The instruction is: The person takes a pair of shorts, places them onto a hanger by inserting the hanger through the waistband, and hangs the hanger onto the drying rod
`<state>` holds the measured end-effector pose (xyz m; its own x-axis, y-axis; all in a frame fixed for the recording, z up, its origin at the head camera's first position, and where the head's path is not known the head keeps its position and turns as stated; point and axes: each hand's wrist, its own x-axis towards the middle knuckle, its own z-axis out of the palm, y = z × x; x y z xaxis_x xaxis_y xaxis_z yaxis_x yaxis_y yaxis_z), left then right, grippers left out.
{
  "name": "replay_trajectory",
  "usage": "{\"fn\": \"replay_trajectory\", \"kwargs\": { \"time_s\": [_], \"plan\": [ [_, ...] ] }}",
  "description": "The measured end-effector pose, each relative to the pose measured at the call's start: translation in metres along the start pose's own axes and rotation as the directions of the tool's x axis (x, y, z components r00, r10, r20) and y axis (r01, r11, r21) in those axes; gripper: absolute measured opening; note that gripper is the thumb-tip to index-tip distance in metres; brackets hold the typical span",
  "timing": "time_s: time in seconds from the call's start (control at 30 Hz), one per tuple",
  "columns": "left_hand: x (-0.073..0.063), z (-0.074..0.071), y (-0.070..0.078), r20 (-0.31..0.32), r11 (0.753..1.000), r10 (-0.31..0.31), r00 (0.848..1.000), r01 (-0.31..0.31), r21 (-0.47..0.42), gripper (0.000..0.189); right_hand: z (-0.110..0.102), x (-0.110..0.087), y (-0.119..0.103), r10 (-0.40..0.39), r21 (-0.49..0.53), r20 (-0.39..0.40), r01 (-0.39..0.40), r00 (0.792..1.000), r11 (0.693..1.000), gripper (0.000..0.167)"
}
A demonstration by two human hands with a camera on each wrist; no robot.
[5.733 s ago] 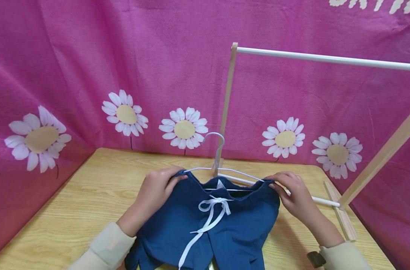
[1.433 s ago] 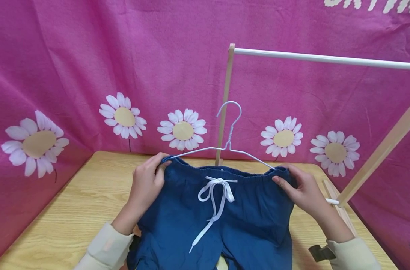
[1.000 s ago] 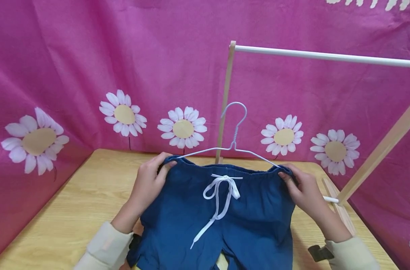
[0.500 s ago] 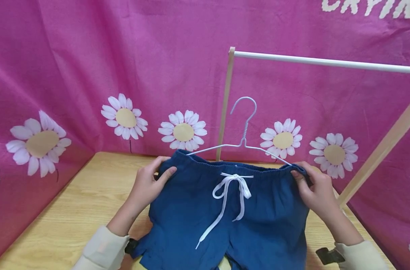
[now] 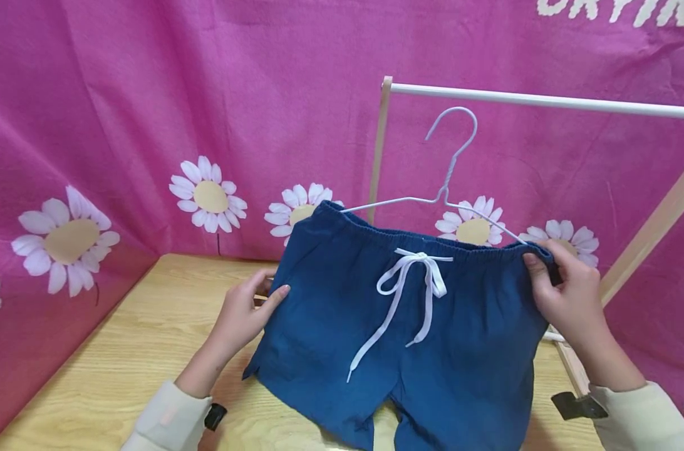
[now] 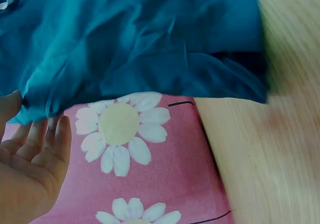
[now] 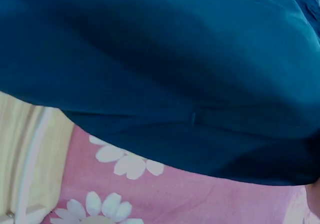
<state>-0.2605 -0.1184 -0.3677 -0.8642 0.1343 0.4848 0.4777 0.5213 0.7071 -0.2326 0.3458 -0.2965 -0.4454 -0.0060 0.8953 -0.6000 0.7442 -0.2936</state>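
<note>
Dark blue shorts with a white drawstring bow hang from a white wire hanger inside their waistband, raised over the table with the left side tilted higher. My right hand pinches the waistband at the right corner, thumb in front, by the hanger's end. At the left side edge of the shorts, below the waistband, my left hand has its thumb and fingers spread loosely around the cloth. In the left wrist view the left hand's fingers reach behind the fabric. Cloth fills most of the right wrist view.
A clothes rack with a white top rail and wooden posts stands behind and to the right. The hanger hook is just below that rail in the head view. The wooden table meets a pink flowered curtain behind.
The shorts and hanger have risen and shifted right toward the rack rail. My right hand has moved up with the waistband corner; my left hand has left the waistband for the side edge.
</note>
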Motion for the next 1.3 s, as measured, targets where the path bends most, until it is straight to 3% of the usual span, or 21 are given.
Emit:
{"fn": "replay_trajectory", "kwargs": {
  "time_s": [0.3, 0.43, 0.67, 1.0, 1.3],
  "plan": [
    [-0.003, 0.001, 0.002, -0.001, 1.000, 0.003, 1.000, -0.003, 0.012, 0.029, -0.016, 0.017, -0.008, 0.024, -0.016, 0.009, -0.024, 1.000, 1.000, 0.017],
    [-0.002, 0.003, 0.005, 0.012, 1.000, -0.001, 1.000, 0.001, 0.013, 0.028, -0.028, 0.029, -0.010, 0.003, -0.023, -0.014, -0.003, 1.000, 1.000, 0.014],
    [0.000, 0.004, 0.006, 0.021, 1.000, 0.017, 1.000, -0.017, 0.008, 0.024, -0.045, 0.046, -0.014, 0.035, -0.062, -0.068, -0.040, 0.997, 0.997, 0.013],
    [-0.002, 0.009, 0.004, 0.030, 0.998, 0.059, 0.998, -0.059, -0.013, 0.015, -0.055, 0.043, -0.007, 0.049, -0.100, -0.064, -0.055, 0.997, 0.993, 0.013],
    [-0.004, 0.013, 0.005, 0.064, 0.995, 0.090, 0.994, -0.092, 0.027, 0.009, -0.064, 0.038, -0.007, 0.067, -0.125, -0.094, -0.079, 0.993, 0.989, 0.013]
  ]
}}
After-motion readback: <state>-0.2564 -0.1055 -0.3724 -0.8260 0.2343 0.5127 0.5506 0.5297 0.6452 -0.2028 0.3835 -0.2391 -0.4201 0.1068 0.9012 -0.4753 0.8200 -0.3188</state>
